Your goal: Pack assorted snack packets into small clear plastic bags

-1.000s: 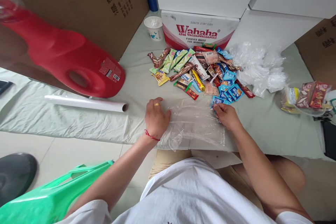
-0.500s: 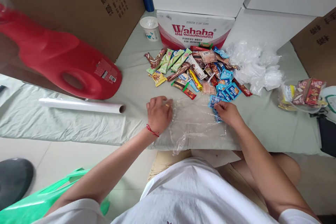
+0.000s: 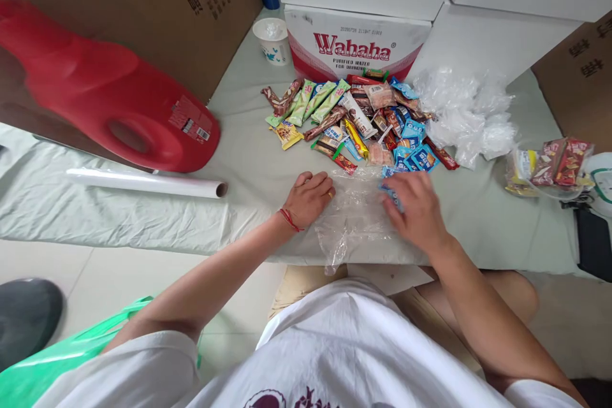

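Note:
A clear plastic bag [image 3: 351, 210] lies flat on the cloth in front of me. My left hand [image 3: 313, 196], fingers curled, is closed on its left edge. At the bag's right side, my right hand [image 3: 417, 211] has its thumb and fingers around a small blue snack packet [image 3: 393, 196], mostly covered by the hand and slightly blurred. Just beyond the hands is a pile of wrapped snacks: green sticks [image 3: 318, 102], a yellow packet [image 3: 287, 134], a white-wrapped bar [image 3: 357, 115] and several blue packets [image 3: 424, 158].
Crumpled clear bags [image 3: 463, 118] sit right of the pile, with a filled snack bag [image 3: 549, 169] farther right. A Wahaha carton [image 3: 354, 44] and paper cup [image 3: 272, 41] stand behind. On the left are a red jug [image 3: 119, 95] and a white roll [image 3: 143, 183].
My left hand has moved right with the bag's left edge, bunching the bag. My right hand has turned over the blue packet. The view has shifted slightly.

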